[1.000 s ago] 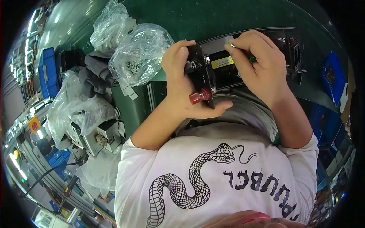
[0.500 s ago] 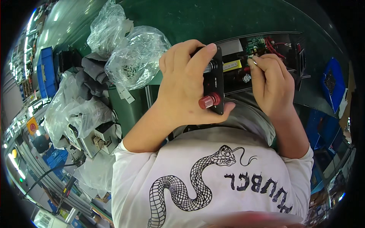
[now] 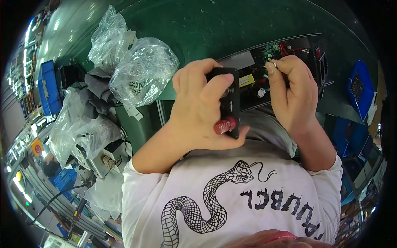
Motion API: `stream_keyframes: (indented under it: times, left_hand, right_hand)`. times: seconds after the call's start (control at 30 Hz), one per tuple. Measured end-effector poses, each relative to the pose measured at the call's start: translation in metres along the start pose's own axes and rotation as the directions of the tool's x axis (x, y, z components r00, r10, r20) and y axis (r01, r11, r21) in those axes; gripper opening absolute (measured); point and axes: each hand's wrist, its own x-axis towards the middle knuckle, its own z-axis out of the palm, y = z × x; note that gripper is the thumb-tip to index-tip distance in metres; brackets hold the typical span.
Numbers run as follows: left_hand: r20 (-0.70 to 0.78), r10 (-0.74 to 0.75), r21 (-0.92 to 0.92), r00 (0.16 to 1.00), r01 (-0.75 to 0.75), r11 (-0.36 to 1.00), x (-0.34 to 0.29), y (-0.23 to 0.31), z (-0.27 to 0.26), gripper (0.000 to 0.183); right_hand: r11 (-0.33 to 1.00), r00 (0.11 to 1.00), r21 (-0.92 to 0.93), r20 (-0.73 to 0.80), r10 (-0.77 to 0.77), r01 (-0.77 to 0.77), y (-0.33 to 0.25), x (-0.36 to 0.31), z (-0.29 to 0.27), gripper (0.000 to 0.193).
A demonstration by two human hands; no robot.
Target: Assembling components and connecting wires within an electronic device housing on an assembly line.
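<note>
My left hand (image 3: 188,107) is wrapped round a black end panel (image 3: 234,101) of an electronic unit. Thumb and fingers grip its edges, and a red binding post (image 3: 224,125) sticks out from its lower part. Behind the panel lies the unit's open black housing (image 3: 254,99), with a green circuit board (image 3: 272,50), red wires (image 3: 285,48) and a part with a yellow label (image 3: 246,80) inside. Over this housing, my right hand (image 3: 295,95) pinches a tiny metallic piece (image 3: 275,65) between thumb and forefinger; its exact kind is too small to tell.
Clear plastic bags (image 3: 144,68) of small metal parts lie on the green table (image 3: 198,25) at left, beside dark grey cloth (image 3: 99,80). A blue bin (image 3: 360,89) of small dark pieces stands at right. Boxy metal units (image 3: 101,159) are lower left.
The panel in my left hand has turned more edge-on and sits slightly lower in view. My right hand keeps its pinch, its fingertips a little higher over the housing.
</note>
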Motion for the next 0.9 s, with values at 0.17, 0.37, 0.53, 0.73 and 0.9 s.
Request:
stream_keyframes:
  times: [0.17,0.37,0.53,0.73,0.9]
  left_hand:
    - [0.12,0.034,-0.074,0.992,-0.026,0.997,0.003,-0.01,-0.025,0.105]
    - [0.132,0.055,-0.223,0.99,-0.024,0.975,-0.028,-0.024,-0.045,0.101]
    - [0.208,0.037,-0.242,0.977,0.015,0.97,-0.018,-0.009,-0.036,0.089]
    - [0.227,-0.055,-0.004,0.972,0.058,0.998,-0.009,0.014,-0.037,0.091]
    - [0.025,-0.174,0.215,0.984,0.165,0.963,-0.007,0.038,-0.01,0.092]
  right_hand:
    - [0.996,0.998,-0.06,-0.007,0.062,-0.062,-0.004,0.007,0.003,0.008]
    - [0.973,0.989,-0.193,0.054,0.138,-0.126,-0.008,0.002,0.009,0.004]
    - [0.944,0.999,-0.331,0.049,0.009,0.007,0.008,-0.004,0.005,0.008]
    - [0.943,0.99,-0.303,-0.021,0.14,-0.14,0.002,0.003,0.016,0.011]
    - [0.936,0.984,-0.304,-0.035,0.175,-0.177,-0.006,0.009,0.013,0.013]
